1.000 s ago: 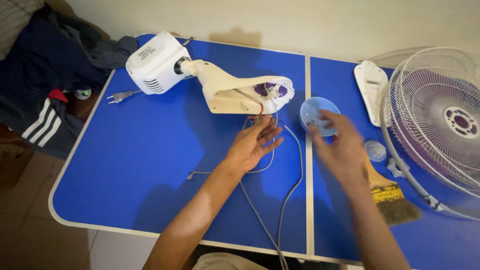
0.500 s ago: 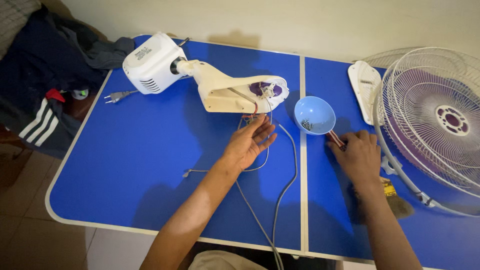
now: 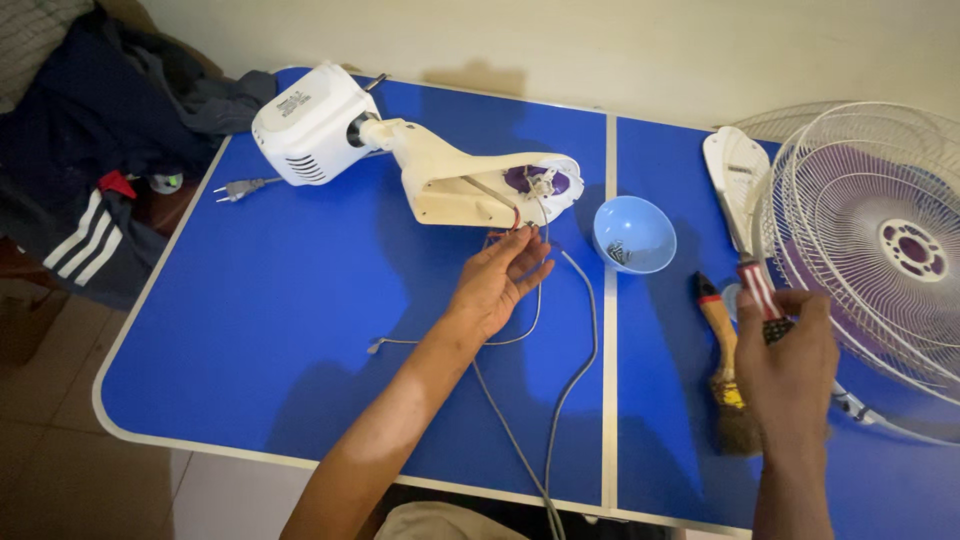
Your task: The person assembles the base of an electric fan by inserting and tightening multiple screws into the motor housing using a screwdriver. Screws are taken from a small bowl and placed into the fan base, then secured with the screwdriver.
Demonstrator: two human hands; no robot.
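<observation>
A blue table [image 3: 300, 330] fills most of the frame, with a seam running down right of centre; a white wire fan guard [image 3: 880, 250] sits at the right edge, half off the frame, with a white plate [image 3: 735, 175] tucked beside it at upper right; dark clothes [image 3: 90, 150] are heaped off the table at upper left. The fan body [image 3: 420, 160] lies on its side in the upper middle, its white motor housing toward the upper left and its cream neck and opened base toward the centre; a grey cord [image 3: 570, 370] trails from the base down to the bottom edge, and a plug [image 3: 235, 188] lies left of the housing.

The left hand [image 3: 495, 285] rests open at centre, palm up, fingers spread, fingertips touching thin wires just below the opened base; the right hand [image 3: 790, 365], at lower right, is closed round a screwdriver [image 3: 760, 295] with a red-and-white striped handle, held upright above the table in front of the guard.

A brush [image 3: 725, 370] lies on the table just left of the right hand; a small blue bowl [image 3: 633, 235] holding small dark bits stands right of the seam, between the base and the brush.
</observation>
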